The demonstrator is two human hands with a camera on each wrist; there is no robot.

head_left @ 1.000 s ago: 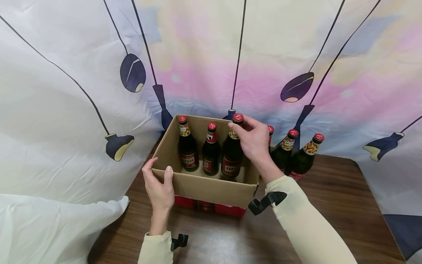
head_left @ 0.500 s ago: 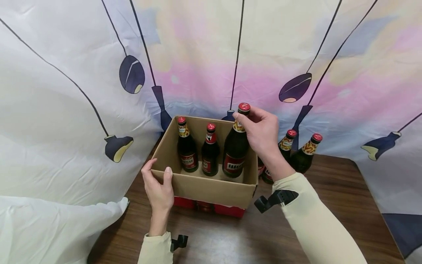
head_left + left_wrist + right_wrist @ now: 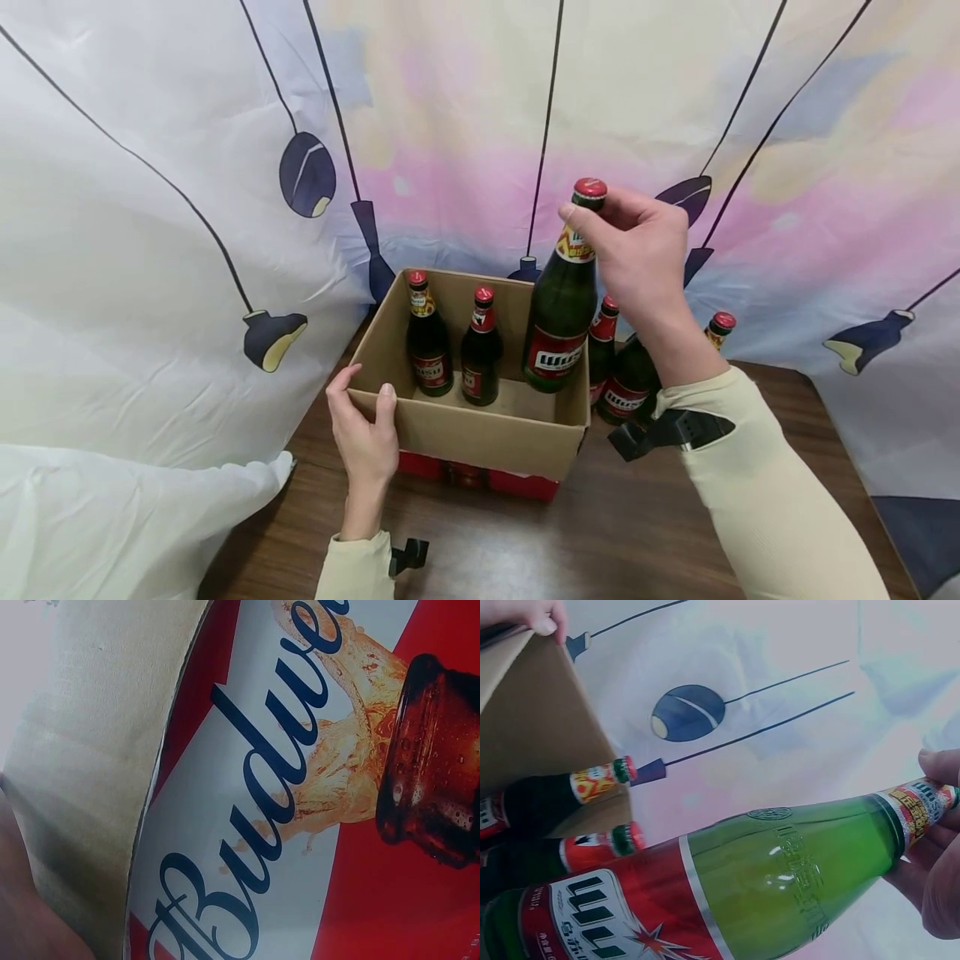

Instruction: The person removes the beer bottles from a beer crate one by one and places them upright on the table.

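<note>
My right hand [image 3: 641,250] pinches the neck of a green beer bottle [image 3: 562,300] with a red cap, just under that cap. The bottle tilts slightly and hangs over the right side of an open cardboard box [image 3: 480,429], its base below the rim level in the head view. My left hand [image 3: 367,433] grips the box's near left corner, thumb on the front flap and fingers over the left wall. Inside the box stand two dark bottles, one with a yellow neck label [image 3: 429,342] and one with a red neck label [image 3: 481,350]. Red Budweiser printing [image 3: 360,787] covers the box's outside.
Several more red-capped bottles [image 3: 626,383] stand right of the box, partly hidden by my right hand and forearm. The box rests on a dark wood table [image 3: 600,533]. Behind hangs a printed curtain [image 3: 465,150], and white cloth [image 3: 135,517] drapes at the left.
My right hand has raised the green bottle up and to the right from its place standing in the box. My left hand has stayed at the box corner.
</note>
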